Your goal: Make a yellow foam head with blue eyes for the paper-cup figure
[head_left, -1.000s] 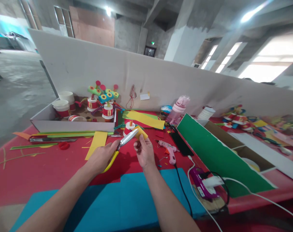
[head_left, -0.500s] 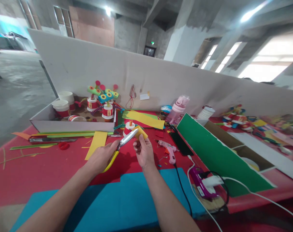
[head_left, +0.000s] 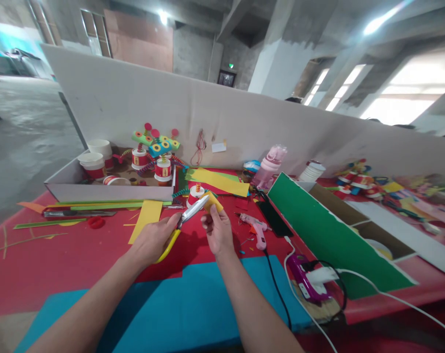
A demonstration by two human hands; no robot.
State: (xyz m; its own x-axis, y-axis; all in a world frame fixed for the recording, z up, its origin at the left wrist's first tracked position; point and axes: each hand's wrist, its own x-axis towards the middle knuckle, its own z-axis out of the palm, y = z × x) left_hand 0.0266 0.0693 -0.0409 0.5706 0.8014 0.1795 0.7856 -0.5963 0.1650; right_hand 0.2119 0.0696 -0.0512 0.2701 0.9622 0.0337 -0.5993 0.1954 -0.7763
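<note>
My left hand [head_left: 154, 241] is closed round the yellow handles of a pair of scissors [head_left: 192, 211]. The blades point up and to the right, their tips at the edge of a small piece of yellow paper [head_left: 214, 201]. Thumb and fingers of my right hand [head_left: 219, 229] pinch that paper. Just behind the blades stands a red and white paper cup [head_left: 195, 193] with coiled paper strips attached. A yellow paper strip [head_left: 147, 218] lies on the red table beside my left hand.
A pink glue gun [head_left: 257, 228] and a black phone [head_left: 274, 218] lie to the right, near a purple power strip [head_left: 306, 279] with cables. A white box [head_left: 108, 192] holds cups and paper figures at the left. A green-sided box [head_left: 329, 240] stands at the right.
Almost nothing differs. The scissors and the yellow paper stay at the same spot in my hands; the whole view has shifted very slightly.
</note>
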